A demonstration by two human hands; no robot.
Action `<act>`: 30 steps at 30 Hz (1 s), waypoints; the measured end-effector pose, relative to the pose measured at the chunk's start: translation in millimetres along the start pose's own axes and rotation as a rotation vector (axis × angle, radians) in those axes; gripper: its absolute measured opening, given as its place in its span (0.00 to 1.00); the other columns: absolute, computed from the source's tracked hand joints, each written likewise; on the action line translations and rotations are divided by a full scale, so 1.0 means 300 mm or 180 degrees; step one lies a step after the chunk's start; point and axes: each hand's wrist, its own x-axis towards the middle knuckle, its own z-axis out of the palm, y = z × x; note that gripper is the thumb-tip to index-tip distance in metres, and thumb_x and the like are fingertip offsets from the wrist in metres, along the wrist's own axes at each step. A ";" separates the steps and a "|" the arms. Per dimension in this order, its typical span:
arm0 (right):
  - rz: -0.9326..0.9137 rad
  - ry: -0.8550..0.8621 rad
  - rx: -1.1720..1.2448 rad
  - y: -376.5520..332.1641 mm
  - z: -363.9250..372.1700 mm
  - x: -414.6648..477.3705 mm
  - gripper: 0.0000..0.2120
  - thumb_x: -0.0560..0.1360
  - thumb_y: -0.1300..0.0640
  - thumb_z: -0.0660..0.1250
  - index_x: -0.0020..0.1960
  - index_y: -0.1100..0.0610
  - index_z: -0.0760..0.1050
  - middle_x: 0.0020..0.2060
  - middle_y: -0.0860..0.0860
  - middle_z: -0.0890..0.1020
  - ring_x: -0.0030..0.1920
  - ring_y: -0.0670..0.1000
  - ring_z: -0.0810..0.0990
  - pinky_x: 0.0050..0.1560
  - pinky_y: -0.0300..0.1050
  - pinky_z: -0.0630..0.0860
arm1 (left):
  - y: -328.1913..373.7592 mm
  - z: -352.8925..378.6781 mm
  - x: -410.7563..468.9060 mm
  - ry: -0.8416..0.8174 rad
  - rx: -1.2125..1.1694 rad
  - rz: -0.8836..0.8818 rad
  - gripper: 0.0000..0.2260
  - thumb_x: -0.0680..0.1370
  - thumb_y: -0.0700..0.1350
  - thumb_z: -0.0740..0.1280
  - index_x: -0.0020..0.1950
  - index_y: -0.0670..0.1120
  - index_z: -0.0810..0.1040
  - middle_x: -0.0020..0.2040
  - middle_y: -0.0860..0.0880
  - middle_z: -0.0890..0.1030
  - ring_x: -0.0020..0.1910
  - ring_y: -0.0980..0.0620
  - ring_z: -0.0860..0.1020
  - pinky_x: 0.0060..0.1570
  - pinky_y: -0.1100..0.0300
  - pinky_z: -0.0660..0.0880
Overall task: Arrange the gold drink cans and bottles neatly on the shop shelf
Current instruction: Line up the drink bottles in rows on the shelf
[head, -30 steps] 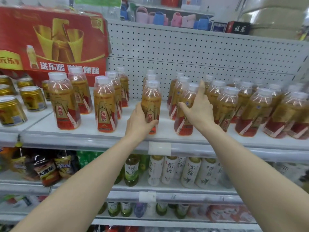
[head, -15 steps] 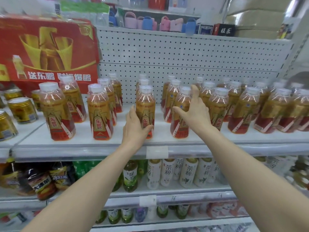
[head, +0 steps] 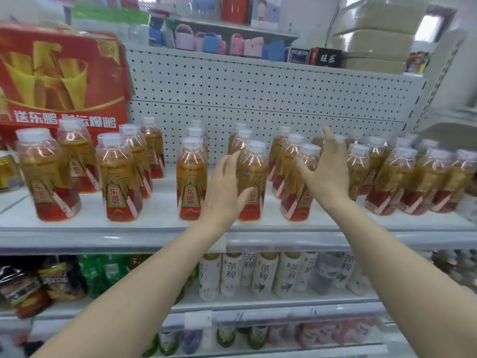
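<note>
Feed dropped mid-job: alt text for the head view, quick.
Both hands reach to a white shelf of gold bottles: the left hand lies against the left side of a front bottle, the right hand is open, fingers spread, by the next front bottle. A red box and gold cans stand at far left.

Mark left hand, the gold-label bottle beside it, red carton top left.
left hand (head: 223, 187): head view, back of hand.
clear plastic bottle with gold-and-red label (head: 255, 174): head view, label's gold part.
red cardboard carton with gold print (head: 59, 81): head view, front face.
</note>
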 end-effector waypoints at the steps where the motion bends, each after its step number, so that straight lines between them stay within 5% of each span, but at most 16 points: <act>1: 0.0098 -0.0254 0.0140 0.011 0.004 -0.002 0.42 0.75 0.43 0.71 0.79 0.46 0.49 0.73 0.56 0.64 0.65 0.59 0.73 0.61 0.55 0.73 | 0.017 0.028 0.004 -0.0160 -0.0101 -0.0185 0.40 0.75 0.50 0.73 0.80 0.49 0.53 0.75 0.49 0.62 0.74 0.51 0.62 0.71 0.60 0.58; 6: 0.0073 -0.0533 0.0359 0.048 0.040 -0.027 0.40 0.75 0.44 0.71 0.78 0.46 0.50 0.66 0.57 0.73 0.62 0.63 0.76 0.57 0.53 0.71 | 0.053 0.144 0.007 -0.0137 -0.0171 -0.0840 0.50 0.71 0.54 0.76 0.80 0.51 0.44 0.77 0.47 0.61 0.74 0.49 0.62 0.69 0.56 0.61; 14: -0.0079 -0.0450 0.0124 0.068 0.051 -0.017 0.33 0.77 0.45 0.69 0.74 0.48 0.56 0.59 0.58 0.75 0.51 0.63 0.80 0.47 0.50 0.69 | 0.033 0.193 0.018 0.0080 -0.0105 -0.0949 0.46 0.71 0.49 0.76 0.79 0.50 0.48 0.72 0.48 0.67 0.71 0.49 0.67 0.66 0.55 0.64; 21: -0.0169 -0.0524 0.0151 0.083 0.041 -0.014 0.32 0.76 0.43 0.69 0.73 0.49 0.56 0.58 0.58 0.75 0.49 0.63 0.80 0.45 0.48 0.69 | 0.037 0.184 0.016 0.0007 -0.0105 -0.0926 0.45 0.72 0.49 0.76 0.79 0.51 0.49 0.73 0.49 0.67 0.71 0.49 0.66 0.66 0.56 0.64; 30: -0.0486 -0.0806 -0.0078 0.105 -0.004 0.016 0.34 0.78 0.40 0.65 0.76 0.51 0.53 0.64 0.59 0.73 0.53 0.63 0.79 0.45 0.51 0.72 | 0.074 0.124 0.023 -0.0391 0.0450 -0.1140 0.43 0.73 0.51 0.75 0.79 0.50 0.50 0.72 0.46 0.70 0.69 0.45 0.71 0.66 0.45 0.71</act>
